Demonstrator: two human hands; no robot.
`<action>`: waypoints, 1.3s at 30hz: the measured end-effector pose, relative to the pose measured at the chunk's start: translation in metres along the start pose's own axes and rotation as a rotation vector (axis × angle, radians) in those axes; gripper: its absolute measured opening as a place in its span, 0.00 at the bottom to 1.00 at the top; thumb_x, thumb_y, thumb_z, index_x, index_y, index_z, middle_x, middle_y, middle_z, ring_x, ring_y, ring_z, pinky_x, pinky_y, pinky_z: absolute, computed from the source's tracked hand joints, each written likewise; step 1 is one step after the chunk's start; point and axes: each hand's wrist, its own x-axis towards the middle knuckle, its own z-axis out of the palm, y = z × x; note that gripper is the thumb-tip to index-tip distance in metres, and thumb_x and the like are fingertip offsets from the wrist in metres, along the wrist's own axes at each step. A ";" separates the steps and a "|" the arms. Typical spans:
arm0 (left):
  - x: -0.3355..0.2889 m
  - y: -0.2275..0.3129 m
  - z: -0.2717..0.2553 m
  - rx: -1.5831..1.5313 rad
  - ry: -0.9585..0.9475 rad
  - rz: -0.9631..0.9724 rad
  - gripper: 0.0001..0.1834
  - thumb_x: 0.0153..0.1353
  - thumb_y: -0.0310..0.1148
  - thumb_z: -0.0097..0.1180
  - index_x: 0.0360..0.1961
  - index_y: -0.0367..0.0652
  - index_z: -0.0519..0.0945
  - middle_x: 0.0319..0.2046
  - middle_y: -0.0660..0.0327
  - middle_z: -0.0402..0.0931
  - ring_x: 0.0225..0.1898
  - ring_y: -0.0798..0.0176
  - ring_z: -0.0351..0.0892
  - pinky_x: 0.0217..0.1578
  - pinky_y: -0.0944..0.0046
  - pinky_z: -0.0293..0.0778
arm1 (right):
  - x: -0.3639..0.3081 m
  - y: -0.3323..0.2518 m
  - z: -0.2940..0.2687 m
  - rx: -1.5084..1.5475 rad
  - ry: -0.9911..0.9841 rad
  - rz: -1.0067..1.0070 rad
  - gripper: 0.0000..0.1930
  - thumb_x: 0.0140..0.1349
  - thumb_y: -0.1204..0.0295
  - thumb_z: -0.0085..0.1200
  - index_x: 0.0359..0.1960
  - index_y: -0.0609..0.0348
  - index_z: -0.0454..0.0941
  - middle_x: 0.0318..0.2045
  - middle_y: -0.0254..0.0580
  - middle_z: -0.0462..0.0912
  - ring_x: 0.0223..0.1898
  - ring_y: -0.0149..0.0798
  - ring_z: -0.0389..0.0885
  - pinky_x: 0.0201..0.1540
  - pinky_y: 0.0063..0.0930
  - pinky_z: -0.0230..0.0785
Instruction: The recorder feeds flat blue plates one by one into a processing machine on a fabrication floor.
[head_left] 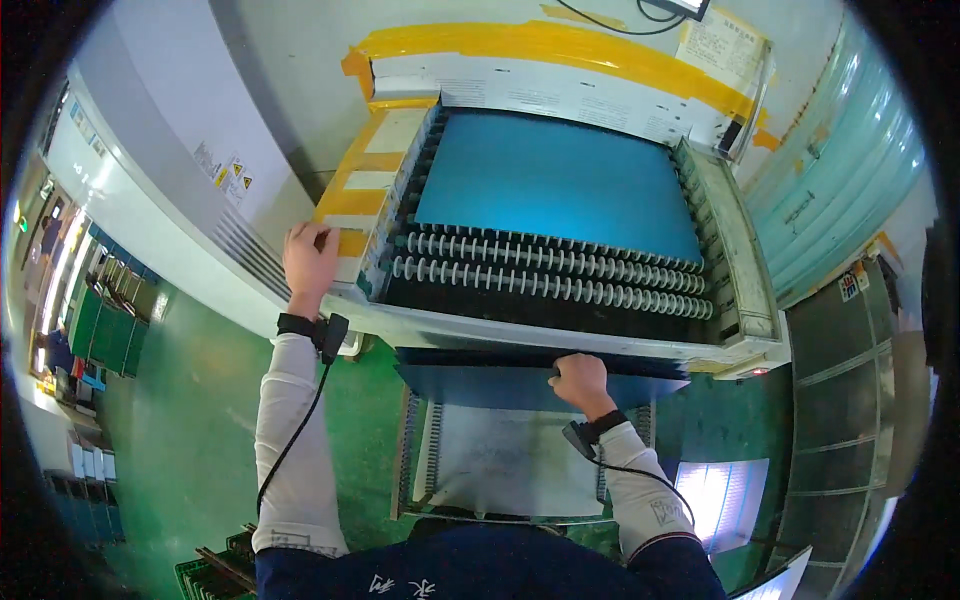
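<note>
- Nearest the body, a grey slotted rack (510, 470) sits low in front of the person, above the green floor (190, 430); its side rails run away from the person toward the machine.
- Just beyond it, a dark blue sheet (500, 385) lies flat at the mouth of the conveyor machine (740, 300) — its long axis runs left to right, across the person's front, and its far edge slips under the machine's front lip.
- The right hand (580, 380) is the nearer one to the sheet: it rests on the sheet's far part, right of centre, fingers curled down into a loose fist on it. Whether they pinch the edge or only press on it I cannot tell.
- The left hand (310, 255) is well apart from the sheet, up and to the left — it lies on the machine's front left corner by the yellow tape (350, 200), fingers bent over the edge as if bracing, holding nothing loose.
- Past the hands, two rows of white rollers (550, 270) cross the machine's bed, parallel to the sheet's long axis.
- Farthest, a bright blue panel (555, 180) lies flat on the bed beyond the rollers.
</note>
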 end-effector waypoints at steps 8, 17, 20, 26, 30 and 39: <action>0.000 -0.005 0.002 0.004 0.006 0.014 0.09 0.57 0.35 0.62 0.31 0.40 0.83 0.34 0.56 0.79 0.41 0.49 0.76 0.43 0.53 0.73 | 0.000 -0.003 -0.004 -0.006 -0.032 0.027 0.13 0.48 0.57 0.65 0.29 0.50 0.86 0.30 0.45 0.85 0.37 0.50 0.84 0.41 0.44 0.75; 0.000 -0.003 0.001 0.010 -0.001 -0.010 0.10 0.57 0.35 0.62 0.32 0.39 0.83 0.35 0.56 0.79 0.41 0.50 0.77 0.44 0.54 0.73 | 0.000 -0.005 -0.007 0.002 -0.054 0.039 0.12 0.49 0.57 0.65 0.31 0.49 0.86 0.31 0.45 0.86 0.39 0.50 0.84 0.42 0.44 0.75; 0.000 -0.003 0.001 0.018 0.010 0.024 0.11 0.58 0.36 0.62 0.33 0.37 0.83 0.34 0.55 0.78 0.39 0.50 0.77 0.42 0.55 0.73 | -0.001 -0.006 -0.010 -0.002 -0.048 0.035 0.12 0.48 0.58 0.66 0.30 0.50 0.86 0.31 0.45 0.86 0.38 0.50 0.84 0.42 0.44 0.75; 0.001 -0.004 0.001 0.020 -0.017 -0.030 0.10 0.56 0.36 0.62 0.32 0.39 0.83 0.35 0.56 0.79 0.42 0.50 0.76 0.44 0.54 0.73 | -0.001 -0.004 -0.005 0.016 -0.029 0.037 0.13 0.48 0.58 0.66 0.29 0.51 0.85 0.30 0.45 0.85 0.37 0.50 0.84 0.40 0.44 0.75; 0.000 -0.004 0.000 0.003 -0.021 -0.022 0.10 0.57 0.36 0.62 0.31 0.39 0.83 0.35 0.56 0.78 0.42 0.49 0.76 0.44 0.53 0.73 | -0.001 -0.004 -0.007 0.021 -0.019 0.028 0.13 0.47 0.57 0.66 0.28 0.51 0.85 0.30 0.45 0.85 0.37 0.50 0.84 0.40 0.45 0.75; 0.000 -0.004 0.002 -0.012 -0.031 -0.038 0.09 0.57 0.35 0.62 0.32 0.39 0.83 0.35 0.56 0.78 0.41 0.49 0.76 0.43 0.53 0.73 | -0.001 -0.003 -0.004 0.005 -0.004 0.028 0.13 0.47 0.58 0.66 0.29 0.51 0.85 0.30 0.45 0.85 0.37 0.50 0.84 0.40 0.45 0.75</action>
